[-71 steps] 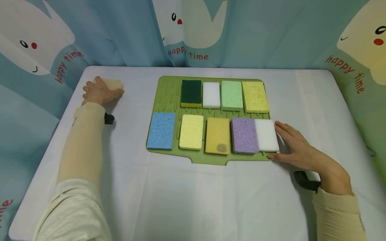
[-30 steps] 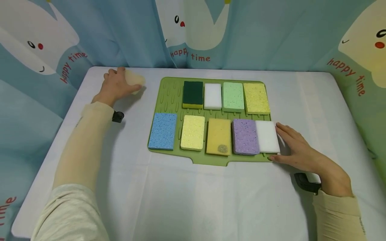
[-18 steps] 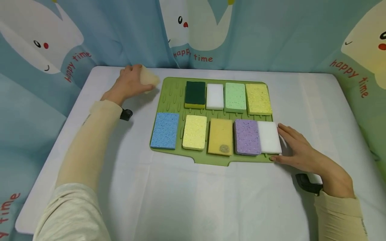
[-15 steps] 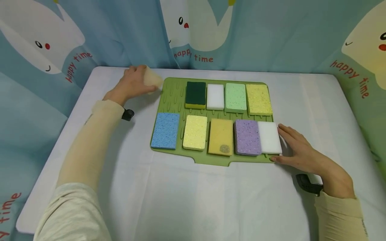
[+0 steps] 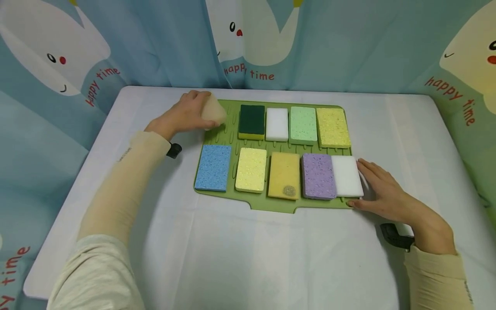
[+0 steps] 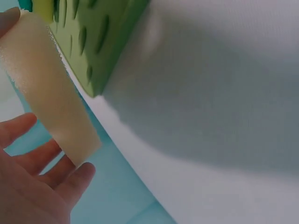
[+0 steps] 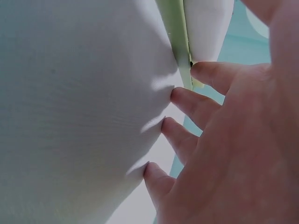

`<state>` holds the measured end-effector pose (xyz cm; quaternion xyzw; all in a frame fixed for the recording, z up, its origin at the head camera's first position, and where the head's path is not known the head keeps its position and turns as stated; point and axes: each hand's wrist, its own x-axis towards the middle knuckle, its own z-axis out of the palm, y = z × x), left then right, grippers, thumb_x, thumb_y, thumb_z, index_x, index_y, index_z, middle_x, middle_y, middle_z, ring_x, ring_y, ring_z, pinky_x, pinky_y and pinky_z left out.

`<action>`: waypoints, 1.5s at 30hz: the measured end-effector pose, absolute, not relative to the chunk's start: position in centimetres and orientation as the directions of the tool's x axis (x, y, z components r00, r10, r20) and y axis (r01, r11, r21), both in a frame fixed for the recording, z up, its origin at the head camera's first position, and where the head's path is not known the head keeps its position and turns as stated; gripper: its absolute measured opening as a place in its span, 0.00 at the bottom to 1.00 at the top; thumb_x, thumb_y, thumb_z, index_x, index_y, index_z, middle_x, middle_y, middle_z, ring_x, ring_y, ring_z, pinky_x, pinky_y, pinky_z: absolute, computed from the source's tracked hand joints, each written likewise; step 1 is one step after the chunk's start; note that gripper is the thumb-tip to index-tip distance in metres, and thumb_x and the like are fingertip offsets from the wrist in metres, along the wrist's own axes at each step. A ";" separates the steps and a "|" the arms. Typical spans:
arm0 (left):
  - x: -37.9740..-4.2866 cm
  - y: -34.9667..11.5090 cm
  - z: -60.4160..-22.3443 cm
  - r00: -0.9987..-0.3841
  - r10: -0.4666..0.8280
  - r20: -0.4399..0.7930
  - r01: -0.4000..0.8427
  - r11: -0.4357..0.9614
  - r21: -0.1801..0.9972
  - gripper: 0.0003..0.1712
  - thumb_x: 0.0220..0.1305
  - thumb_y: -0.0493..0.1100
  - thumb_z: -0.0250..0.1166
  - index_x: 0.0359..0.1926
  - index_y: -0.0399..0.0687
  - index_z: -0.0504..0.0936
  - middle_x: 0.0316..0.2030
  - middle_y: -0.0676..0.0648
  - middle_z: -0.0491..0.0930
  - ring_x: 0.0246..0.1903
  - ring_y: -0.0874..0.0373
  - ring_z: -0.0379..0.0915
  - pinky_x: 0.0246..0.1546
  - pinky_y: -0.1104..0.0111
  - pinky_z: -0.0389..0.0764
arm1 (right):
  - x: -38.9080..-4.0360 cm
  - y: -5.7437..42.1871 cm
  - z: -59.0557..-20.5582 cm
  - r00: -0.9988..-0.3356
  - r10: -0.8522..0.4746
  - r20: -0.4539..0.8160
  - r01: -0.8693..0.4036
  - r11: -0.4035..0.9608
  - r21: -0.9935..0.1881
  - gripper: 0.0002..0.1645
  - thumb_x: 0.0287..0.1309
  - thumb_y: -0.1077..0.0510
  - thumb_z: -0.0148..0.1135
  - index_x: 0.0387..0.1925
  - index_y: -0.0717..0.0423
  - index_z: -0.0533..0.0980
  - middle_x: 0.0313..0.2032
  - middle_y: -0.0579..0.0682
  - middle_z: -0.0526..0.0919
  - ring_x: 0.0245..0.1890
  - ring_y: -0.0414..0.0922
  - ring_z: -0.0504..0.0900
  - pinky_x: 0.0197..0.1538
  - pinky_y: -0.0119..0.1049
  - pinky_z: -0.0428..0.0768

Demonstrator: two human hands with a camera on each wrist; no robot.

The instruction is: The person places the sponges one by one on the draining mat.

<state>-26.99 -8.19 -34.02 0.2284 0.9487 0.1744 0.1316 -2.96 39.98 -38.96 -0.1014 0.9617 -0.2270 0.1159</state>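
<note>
My left hand (image 5: 184, 113) holds a cream-coloured sponge (image 5: 213, 111) over the back left corner of the green ridged mat (image 5: 271, 206). In the left wrist view the sponge (image 6: 51, 88) is tilted between the thumb and fingers, raised off the mat. My right hand (image 5: 387, 196) rests at the mat's front right corner, fingers spread. The right wrist view shows its fingertips (image 7: 180, 95) on the white cloth, with the index finger at the mat's edge. Right beside this hand lies a white sponge (image 5: 347, 176), next to a purple sponge (image 5: 319, 176).
The mat's front row also has blue (image 5: 213, 168), pale yellow (image 5: 251, 170) and tan (image 5: 284, 175) sponges. Behind them lie a dark green scouring sponge (image 5: 252, 120), a white (image 5: 277, 124), a mint green (image 5: 303, 125) and a yellow speckled sponge (image 5: 333, 127). A printed curtain (image 5: 348, 47) borders the table.
My left hand has carried the cream sponge rightward from the table's back left corner to over the mat. My right hand has stayed at the mat's right edge.
</note>
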 end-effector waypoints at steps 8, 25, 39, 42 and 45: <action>-26.6 -7.3 -34.6 -0.837 0.519 -0.173 0.430 0.820 0.378 0.56 0.56 0.64 0.67 0.77 0.47 0.52 0.72 0.33 0.56 0.62 0.39 0.58 0.61 0.45 0.68 | -3.1 39.4 -39.1 -0.958 -0.234 -0.168 -0.147 0.898 -0.414 0.68 0.49 0.44 0.74 0.78 0.63 0.42 0.75 0.69 0.47 0.73 0.73 0.44 0.67 0.73 0.50; -26.6 -6.2 -35.0 -0.732 0.654 -0.194 0.561 0.739 0.374 0.55 0.51 0.52 0.70 0.77 0.55 0.53 0.75 0.41 0.52 0.75 0.42 0.42 0.67 0.45 0.62 | -2.9 38.8 -39.3 -0.965 -0.223 -0.141 -0.156 0.912 -0.379 0.68 0.49 0.41 0.74 0.77 0.64 0.45 0.73 0.72 0.48 0.72 0.74 0.45 0.67 0.72 0.50; -26.8 -6.1 -36.0 -0.669 0.724 -0.169 0.596 0.658 0.460 0.50 0.52 0.40 0.68 0.75 0.56 0.57 0.76 0.44 0.49 0.68 0.46 0.52 0.59 0.50 0.68 | -2.7 39.0 -39.4 -0.965 -0.217 -0.148 -0.145 0.910 -0.390 0.68 0.49 0.41 0.74 0.77 0.64 0.45 0.74 0.72 0.48 0.72 0.74 0.44 0.67 0.72 0.49; -26.5 -6.0 -36.1 -0.667 0.726 -0.167 0.601 0.656 0.456 0.50 0.52 0.39 0.68 0.76 0.56 0.57 0.76 0.45 0.48 0.68 0.48 0.52 0.60 0.52 0.67 | -2.7 39.0 -39.3 -0.965 -0.214 -0.149 -0.141 0.909 -0.391 0.68 0.49 0.42 0.74 0.77 0.64 0.45 0.74 0.72 0.48 0.72 0.74 0.44 0.67 0.72 0.49; -26.2 -6.1 -36.3 -0.670 0.725 -0.162 0.605 0.659 0.446 0.49 0.55 0.40 0.64 0.77 0.55 0.54 0.77 0.45 0.47 0.72 0.47 0.48 0.66 0.51 0.63 | -2.6 39.0 -39.3 -0.966 -0.211 -0.149 -0.137 0.909 -0.394 0.67 0.49 0.41 0.74 0.77 0.64 0.45 0.74 0.71 0.48 0.72 0.74 0.44 0.67 0.72 0.48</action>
